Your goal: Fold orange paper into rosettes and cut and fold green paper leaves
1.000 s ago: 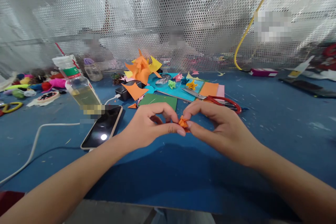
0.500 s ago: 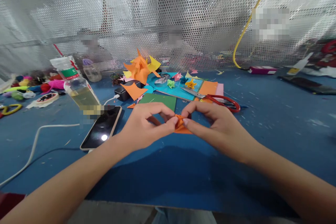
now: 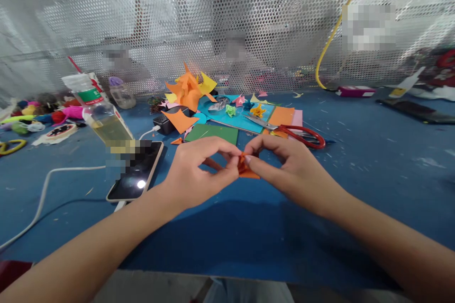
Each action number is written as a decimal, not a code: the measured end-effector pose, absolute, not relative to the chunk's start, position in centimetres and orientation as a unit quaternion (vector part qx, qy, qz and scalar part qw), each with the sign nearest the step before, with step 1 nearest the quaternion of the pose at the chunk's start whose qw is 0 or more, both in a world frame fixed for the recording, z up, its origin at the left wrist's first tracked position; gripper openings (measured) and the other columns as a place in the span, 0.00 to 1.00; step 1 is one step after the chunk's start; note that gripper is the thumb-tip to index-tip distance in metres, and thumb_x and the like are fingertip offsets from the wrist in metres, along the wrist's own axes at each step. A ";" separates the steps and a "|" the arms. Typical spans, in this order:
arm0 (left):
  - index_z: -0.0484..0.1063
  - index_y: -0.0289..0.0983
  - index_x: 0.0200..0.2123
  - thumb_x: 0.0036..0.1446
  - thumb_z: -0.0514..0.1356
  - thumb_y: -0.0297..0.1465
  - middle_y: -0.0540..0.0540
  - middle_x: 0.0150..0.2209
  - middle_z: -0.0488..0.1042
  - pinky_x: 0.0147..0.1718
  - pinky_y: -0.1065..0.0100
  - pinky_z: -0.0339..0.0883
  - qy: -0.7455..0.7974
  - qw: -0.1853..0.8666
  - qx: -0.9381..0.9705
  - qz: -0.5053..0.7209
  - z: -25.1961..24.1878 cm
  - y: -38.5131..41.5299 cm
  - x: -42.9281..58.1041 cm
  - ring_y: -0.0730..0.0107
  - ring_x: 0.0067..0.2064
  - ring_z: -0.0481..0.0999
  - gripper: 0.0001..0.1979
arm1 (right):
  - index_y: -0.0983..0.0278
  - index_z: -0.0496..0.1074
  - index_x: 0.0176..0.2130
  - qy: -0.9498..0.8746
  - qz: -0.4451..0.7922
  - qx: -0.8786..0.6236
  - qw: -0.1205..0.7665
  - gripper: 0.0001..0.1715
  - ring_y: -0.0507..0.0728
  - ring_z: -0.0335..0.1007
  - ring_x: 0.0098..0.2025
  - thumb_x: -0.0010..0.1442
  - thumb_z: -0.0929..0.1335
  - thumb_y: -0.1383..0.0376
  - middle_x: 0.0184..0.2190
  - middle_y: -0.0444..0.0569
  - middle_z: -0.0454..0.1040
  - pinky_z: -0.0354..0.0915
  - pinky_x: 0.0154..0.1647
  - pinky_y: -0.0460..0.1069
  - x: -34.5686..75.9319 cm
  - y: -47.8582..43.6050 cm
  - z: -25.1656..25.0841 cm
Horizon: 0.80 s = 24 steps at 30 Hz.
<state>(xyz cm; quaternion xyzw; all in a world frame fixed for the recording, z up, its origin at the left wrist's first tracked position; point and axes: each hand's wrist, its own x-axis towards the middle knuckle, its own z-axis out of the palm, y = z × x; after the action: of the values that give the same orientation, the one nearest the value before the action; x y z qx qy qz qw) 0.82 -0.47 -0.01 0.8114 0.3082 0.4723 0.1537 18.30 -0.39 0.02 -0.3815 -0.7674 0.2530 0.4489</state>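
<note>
A small folded orange paper piece (image 3: 244, 169) is held just above the blue table (image 3: 249, 232) at the centre of the view. My left hand (image 3: 197, 173) pinches its left side with thumb and forefinger. My right hand (image 3: 289, 168) pinches its right side, fingertips meeting the left hand's. Most of the paper is hidden between the fingers; a flat orange corner sticks out below them.
Behind the hands lie a green sheet (image 3: 213, 133), red-handled scissors (image 3: 296, 134), a blue sheet with small folded shapes (image 3: 238, 116) and an orange-yellow paper pile (image 3: 188, 90). A phone (image 3: 137, 170) on a white cable and a tilted plastic bottle (image 3: 101, 116) sit left. A perforated screen (image 3: 227, 23) closes the back.
The orange piece has been worked between the fingertips: it looked crumpled a second ago, then showed a flat flap. Both hands shifted slightly left and up.
</note>
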 end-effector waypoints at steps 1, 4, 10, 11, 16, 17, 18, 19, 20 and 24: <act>0.72 0.35 0.30 0.48 0.61 0.23 0.48 0.29 0.76 0.23 0.81 0.70 0.300 0.163 0.814 0.469 0.1 -0.4 0.8 0.76 0.30 0.74 0.04 | 0.61 0.68 0.25 -0.768 0.253 -0.382 0.448 0.07 0.49 0.67 0.26 0.52 0.66 0.71 0.23 0.41 0.71 0.65 0.28 0.43 18.3 -0.4 0.0; 0.73 0.35 0.31 0.48 0.64 0.27 0.48 0.29 0.76 0.21 0.81 0.70 0.298 0.178 0.816 0.462 0.3 -0.3 0.7 0.75 0.31 0.75 0.04 | 0.61 0.68 0.25 -0.765 0.252 -0.389 0.447 0.07 0.49 0.67 0.26 0.53 0.66 0.70 0.23 0.41 0.71 0.65 0.28 0.43 18.4 -0.5 0.1; 0.75 0.37 0.31 0.49 0.63 0.28 0.50 0.28 0.78 0.20 0.82 0.69 0.352 0.249 0.769 0.472 0.3 -0.3 0.8 0.76 0.30 0.77 0.03 | 0.61 0.68 0.25 -0.766 0.245 -0.400 0.441 0.07 0.50 0.67 0.27 0.54 0.66 0.69 0.23 0.41 0.71 0.65 0.29 0.43 18.5 -0.7 0.4; 0.76 0.37 0.31 0.49 0.64 0.29 0.50 0.28 0.78 0.20 0.82 0.70 0.364 0.270 0.756 0.472 0.3 -0.3 0.9 0.75 0.29 0.77 0.04 | 0.61 0.68 0.25 -0.766 0.241 -0.399 0.442 0.07 0.49 0.67 0.27 0.54 0.66 0.69 0.23 0.41 0.71 0.65 0.29 0.43 18.4 -0.6 0.4; 0.76 0.36 0.32 0.46 0.65 0.29 0.50 0.27 0.79 0.20 0.79 0.72 0.386 0.342 0.707 0.483 0.6 -0.2 1.0 0.75 0.25 0.77 0.07 | 0.62 0.68 0.29 -0.777 0.186 -0.388 0.460 0.04 0.50 0.66 0.28 0.53 0.66 0.70 0.24 0.41 0.70 0.66 0.31 0.44 18.4 -0.4 0.2; 0.76 0.36 0.32 0.46 0.65 0.29 0.50 0.27 0.79 0.20 0.79 0.72 0.386 0.348 0.704 0.483 0.6 -0.2 1.0 0.75 0.25 0.77 0.07 | 0.62 0.68 0.30 -0.779 0.176 -0.383 0.464 0.04 0.50 0.66 0.28 0.53 0.66 0.70 0.25 0.42 0.71 0.66 0.32 0.45 18.4 -0.4 0.2; 0.76 0.36 0.32 0.47 0.65 0.29 0.50 0.27 0.79 0.21 0.79 0.73 0.385 0.350 0.704 0.483 0.7 -0.3 1.0 0.74 0.25 0.77 0.07 | 0.62 0.68 0.31 -0.782 0.169 -0.379 0.464 0.04 0.50 0.67 0.29 0.53 0.66 0.71 0.26 0.42 0.71 0.66 0.32 0.45 18.5 -0.4 0.1; 0.76 0.36 0.33 0.47 0.65 0.28 0.50 0.27 0.79 0.22 0.79 0.73 0.384 0.347 0.708 0.481 0.7 -0.3 0.9 0.74 0.26 0.78 0.07 | 0.62 0.69 0.32 -0.785 0.166 -0.375 0.463 0.04 0.50 0.67 0.29 0.53 0.67 0.70 0.26 0.42 0.71 0.66 0.32 0.45 18.5 -0.4 0.1; 0.76 0.36 0.33 0.48 0.65 0.28 0.49 0.28 0.79 0.22 0.79 0.73 0.383 0.341 0.713 0.478 0.6 -0.4 0.9 0.73 0.27 0.78 0.06 | 0.62 0.69 0.31 -0.788 0.166 -0.372 0.461 0.04 0.51 0.67 0.29 0.53 0.67 0.70 0.27 0.42 0.72 0.66 0.32 0.45 18.6 -0.4 0.0; 0.77 0.37 0.33 0.50 0.63 0.27 0.50 0.30 0.80 0.22 0.82 0.71 0.374 0.317 0.738 0.463 0.5 -0.7 0.9 0.73 0.31 0.79 0.06 | 0.61 0.69 0.29 -0.791 0.173 -0.372 0.454 0.04 0.51 0.67 0.29 0.54 0.67 0.70 0.25 0.42 0.72 0.66 0.31 0.45 18.7 -0.4 0.0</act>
<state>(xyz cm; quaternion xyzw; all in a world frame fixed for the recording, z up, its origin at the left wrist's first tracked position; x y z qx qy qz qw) 0.88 -0.65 0.52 0.7385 0.3743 0.4628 0.3168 18.70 -0.38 0.01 -0.3717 -0.7913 0.1727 0.4537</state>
